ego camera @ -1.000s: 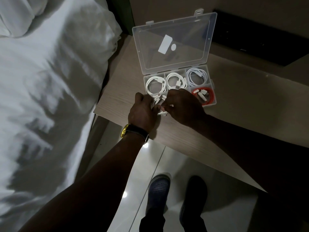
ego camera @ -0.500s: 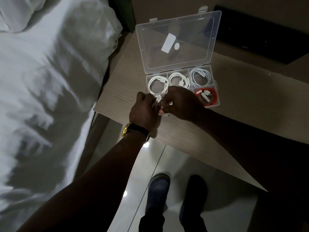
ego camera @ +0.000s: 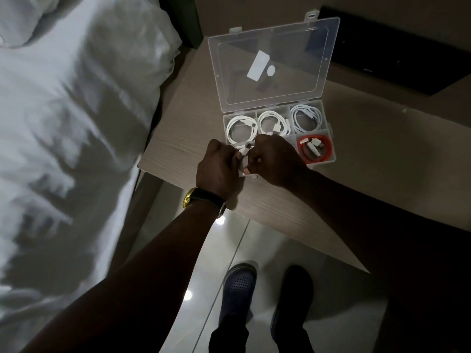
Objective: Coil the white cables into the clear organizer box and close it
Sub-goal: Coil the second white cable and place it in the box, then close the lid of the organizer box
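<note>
The clear organizer box (ego camera: 330, 135) stands on a wooden table, its lid (ego camera: 275, 64) propped upright behind it. Three coiled white cables fill the back row: left (ego camera: 240, 128), middle (ego camera: 274, 122), right (ego camera: 305, 118). A red cable (ego camera: 323, 155) lies coiled in the front right compartment. My left hand (ego camera: 218, 169) and my right hand (ego camera: 274, 160) meet over the front left part of the box, both closed around another white cable (ego camera: 245, 149). Only a short bit of it and a plug show between the fingers.
The wooden table (ego camera: 382, 154) ends near my hands, with a corner at the left. A bed with white sheets (ego camera: 71, 149) lies to the left. A dark panel (ego camera: 397, 47) sits behind the box. My shoes (ego camera: 239, 284) stand on the glossy floor below.
Both hands have shifted slightly away from me, up over the front of the box, still working the white cable. The view has also drifted a little.
</note>
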Motion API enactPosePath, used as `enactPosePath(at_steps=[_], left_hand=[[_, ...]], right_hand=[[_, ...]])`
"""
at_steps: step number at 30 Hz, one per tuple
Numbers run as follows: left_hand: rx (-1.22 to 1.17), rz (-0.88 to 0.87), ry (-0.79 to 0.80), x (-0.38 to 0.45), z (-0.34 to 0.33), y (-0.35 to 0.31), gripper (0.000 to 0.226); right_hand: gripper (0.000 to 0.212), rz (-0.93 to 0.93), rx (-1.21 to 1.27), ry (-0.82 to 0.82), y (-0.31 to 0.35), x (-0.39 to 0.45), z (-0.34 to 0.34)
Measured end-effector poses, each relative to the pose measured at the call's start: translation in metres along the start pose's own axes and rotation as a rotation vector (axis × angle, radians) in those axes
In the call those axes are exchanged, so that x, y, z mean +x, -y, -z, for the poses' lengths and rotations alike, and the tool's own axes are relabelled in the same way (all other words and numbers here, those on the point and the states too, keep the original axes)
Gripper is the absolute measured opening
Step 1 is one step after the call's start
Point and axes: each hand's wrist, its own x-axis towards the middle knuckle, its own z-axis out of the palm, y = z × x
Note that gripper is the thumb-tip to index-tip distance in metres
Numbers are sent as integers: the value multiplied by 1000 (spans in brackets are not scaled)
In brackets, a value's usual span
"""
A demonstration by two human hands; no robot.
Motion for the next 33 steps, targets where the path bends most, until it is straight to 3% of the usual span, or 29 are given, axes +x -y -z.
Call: enactPosePath(at_steps=[9,13,17,20,22,25,27,33], left_hand=[[-18,-22,-34,-8,8,-5,19],[-43,-26,-115,-7,16,-7,17],[-332,109,-240,32,33,-19,19],[-711,280,-174,86,54,-36,54],[-927,346,-112,115,70,-48,70],[-1012,319,-74,124,85,-59,53],[-990,291,-83,108,87,-62,42],[-823,-1,-138,37,67,-46,32]], right_hand=[[19,61,54,-121,1,-12,4],[13,39,186,-324,0,-10,30],[16,-152,265,-595,-19,10,76],[28,-356,298,-720,-47,33,111],[30,-419,425,-737,-59,41,125],[23,-376,668,-702,-56,35,133],[18,-352,856,-658,-51,22,132],[33,-480,1343,-626,-67,-37,114]])
